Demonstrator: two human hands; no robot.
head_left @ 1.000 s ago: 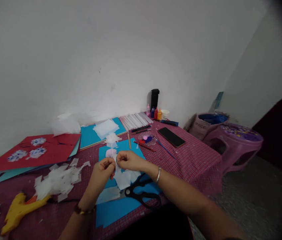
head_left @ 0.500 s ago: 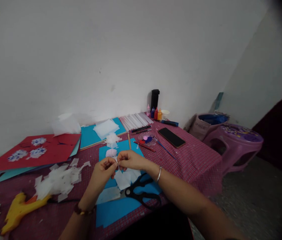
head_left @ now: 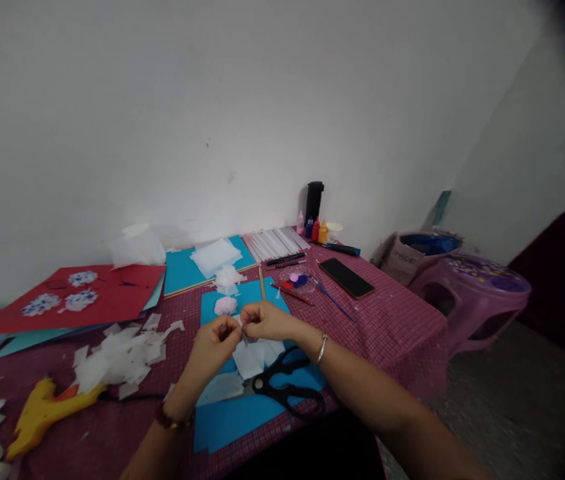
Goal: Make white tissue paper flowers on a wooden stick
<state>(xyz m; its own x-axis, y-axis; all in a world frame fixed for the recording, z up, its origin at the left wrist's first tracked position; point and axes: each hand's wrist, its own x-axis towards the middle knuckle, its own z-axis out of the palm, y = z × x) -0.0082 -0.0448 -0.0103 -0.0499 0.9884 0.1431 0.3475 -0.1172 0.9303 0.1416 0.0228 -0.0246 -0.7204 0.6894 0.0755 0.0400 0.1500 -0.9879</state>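
Observation:
Above the blue paper sheet (head_left: 232, 421), my left hand (head_left: 213, 345) and my right hand (head_left: 268, 321) meet, both pinching a small piece of white tissue paper (head_left: 243, 331) between the fingertips. Most of that piece is hidden by the fingers. Just beyond them a pale pink tissue flower (head_left: 225, 306) lies on the sheet. Cut white tissue pieces (head_left: 249, 361) rest under my hands. Black-handled scissors (head_left: 287, 387) lie beside them, below my right wrist, their blades partly over more tissue.
Loose tissue scraps (head_left: 117, 357) and a yellow glue gun (head_left: 45, 410) lie left. Red paper (head_left: 122, 300) carries blue-dotted flowers. To the right are a paint palette (head_left: 299, 280), a phone (head_left: 346, 277) and a brush (head_left: 335, 300). Paint bottles (head_left: 315, 230) stand behind; a pink stool (head_left: 477, 293) is beyond the table.
My fingers have shifted slightly on the tissue piece, with both hands still pinching together. The whole view has moved a little; the things on the table lie as before.

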